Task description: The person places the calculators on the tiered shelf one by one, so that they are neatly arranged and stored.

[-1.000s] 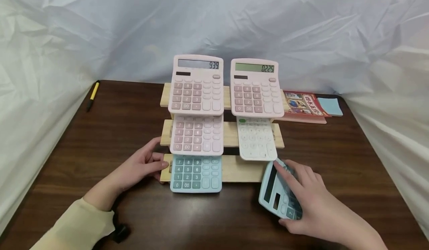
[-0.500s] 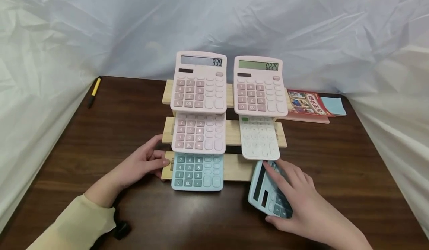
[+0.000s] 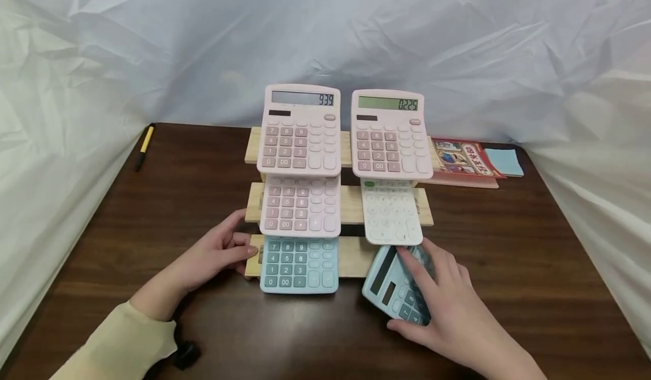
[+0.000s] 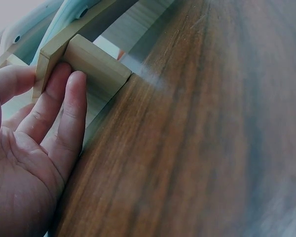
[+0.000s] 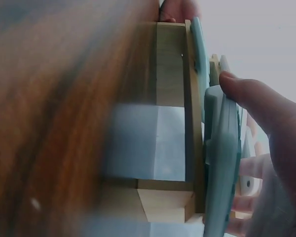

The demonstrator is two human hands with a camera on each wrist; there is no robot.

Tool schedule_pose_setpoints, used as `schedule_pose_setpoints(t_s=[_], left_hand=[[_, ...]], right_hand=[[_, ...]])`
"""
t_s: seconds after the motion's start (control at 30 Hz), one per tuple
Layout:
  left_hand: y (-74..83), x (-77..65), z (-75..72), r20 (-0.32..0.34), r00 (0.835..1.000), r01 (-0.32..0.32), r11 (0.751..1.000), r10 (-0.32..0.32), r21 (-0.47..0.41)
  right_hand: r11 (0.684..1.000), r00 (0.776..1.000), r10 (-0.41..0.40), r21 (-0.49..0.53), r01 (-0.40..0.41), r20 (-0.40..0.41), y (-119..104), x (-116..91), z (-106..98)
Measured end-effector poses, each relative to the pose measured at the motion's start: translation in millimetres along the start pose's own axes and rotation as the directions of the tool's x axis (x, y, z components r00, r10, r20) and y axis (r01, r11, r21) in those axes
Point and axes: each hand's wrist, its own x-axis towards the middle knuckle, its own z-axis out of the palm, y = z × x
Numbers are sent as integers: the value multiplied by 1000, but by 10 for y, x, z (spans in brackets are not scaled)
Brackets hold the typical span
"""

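Note:
A wooden rack point(image 3: 356, 258) with three slats stands mid-table. My left hand point(image 3: 213, 255) pinches the left end of its lowest slat between thumb and fingers; the left wrist view shows the slat's edge point(image 4: 50, 57) there. My right hand point(image 3: 452, 306) grips a light-blue calculator point(image 3: 381, 292), turned askew at the right part of the lowest slat, its upper corner under the white calculator point(image 3: 390, 213). The palm hides many of its keys. In the right wrist view the held calculator point(image 5: 223, 163) appears edge-on beside the rack. Another blue calculator point(image 3: 299, 267) leans on the lowest slat's left.
Two pink calculators, one left point(image 3: 300, 134) and one right point(image 3: 391, 137), rest on the top slat. A third pink calculator point(image 3: 300, 210) sits on the middle slat. Behind right lie a red booklet point(image 3: 465, 158) and blue paper point(image 3: 503, 162); a yellow-black pen point(image 3: 144, 147) lies far left.
My right hand has moved left with the blue calculator, bringing it further over the lowest slat and turning it slightly. The left hand stays at the slat's end.

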Motion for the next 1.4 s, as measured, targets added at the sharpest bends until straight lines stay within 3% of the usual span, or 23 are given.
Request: schedule_pose_setpoints(t_s=[0.17, 0.33, 0.63, 0.87, 1.1, 1.23, 1.4], left_hand=[[0, -16, -14, -4, 1000, 6, 1000, -6, 8], [-1, 2, -25, 3, 1000, -10, 1000, 10, -8], [22, 5, -33, 8, 1000, -8, 1000, 8, -22], [21, 1, -17, 7, 1000, -21, 999, 22, -29], [1, 10, 0, 15, 999, -29, 999, 29, -46], [4, 11, -1, 16, 1000, -19, 999, 19, -44], [6, 15, -8, 6, 1000, -14, 999, 15, -33]], right_hand=[[1000, 998, -12, -9, 12, -59, -56, 24, 49], [1000, 998, 2, -7, -2, -57, -85, 31, 31], [992, 989, 126, -7, -127, -73, -140, 91, 34], [996, 994, 94, -6, -94, 55, -105, 34, -3], [998, 973, 60, -24, -55, 222, 21, -72, -116], [998, 971, 64, -37, -57, 229, 48, -103, -126], [998, 986, 58, -38, -53, 157, 33, -76, -74]])
